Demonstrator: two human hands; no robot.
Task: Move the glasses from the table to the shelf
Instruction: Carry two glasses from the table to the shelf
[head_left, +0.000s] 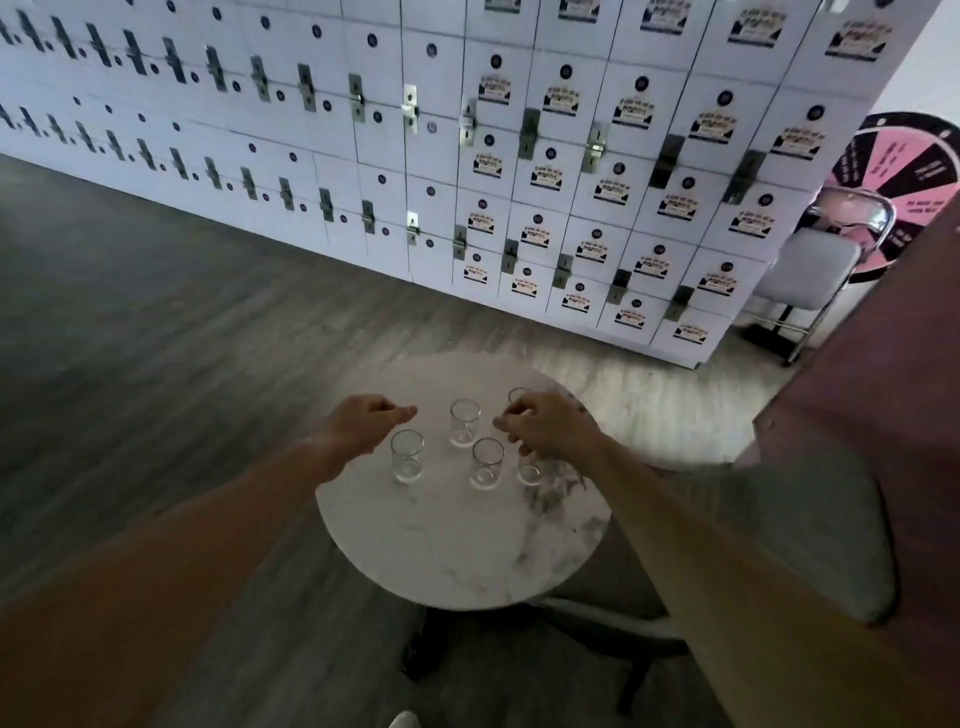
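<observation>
Five clear cylindrical glasses (465, 422) upright toward far edge of round marble-look tabletop (447, 551) | left hand (363, 423) grip: fingers loosely curled, holding nothing, over far-left edge | right hand (545, 423) grip: fingers curled over far-right glasses, contact unclear | locker (571, 156) labels unreadable

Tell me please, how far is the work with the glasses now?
Done: nothing visible; no shelf shows. In hand: the left hand and right hand hover over the glasses, holding none. Left: at least five glasses stand on the round table.
</observation>
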